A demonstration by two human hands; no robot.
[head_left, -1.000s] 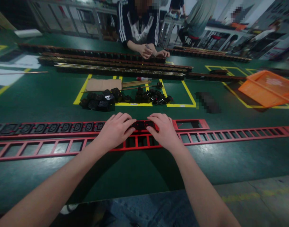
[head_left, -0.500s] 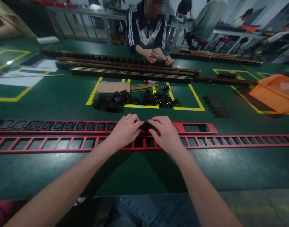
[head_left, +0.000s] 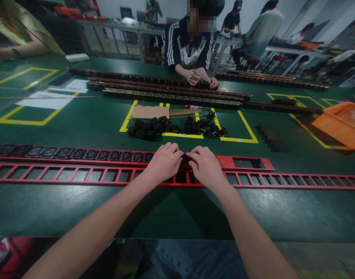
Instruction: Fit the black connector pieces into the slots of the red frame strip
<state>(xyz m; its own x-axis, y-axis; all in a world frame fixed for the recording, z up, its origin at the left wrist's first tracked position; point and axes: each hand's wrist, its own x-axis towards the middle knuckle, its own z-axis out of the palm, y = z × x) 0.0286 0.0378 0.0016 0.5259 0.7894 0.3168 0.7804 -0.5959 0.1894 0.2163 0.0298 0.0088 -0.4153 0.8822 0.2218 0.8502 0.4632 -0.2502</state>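
My left hand (head_left: 165,162) and my right hand (head_left: 205,166) lie side by side, fingers curled down, on a long red frame (head_left: 247,163) that holds a row of black sockets (head_left: 90,154) to the left. The fingertips press on a dark socket between them, mostly hidden. A second red frame (head_left: 282,180) with open slots runs just in front of the first. A pile of loose black sockets (head_left: 177,127) lies beyond the hands inside yellow tape lines.
Long dark strips (head_left: 165,93) lie across the far side of the green table (head_left: 78,124), where a person in a striped jacket (head_left: 191,54) works. An orange tray (head_left: 340,122) sits at the right. Cardboard (head_left: 150,111) and thin rods (head_left: 186,112) lie behind the pile.
My hands have drawn closer together over the socket, covering it. The view has tilted up a little.
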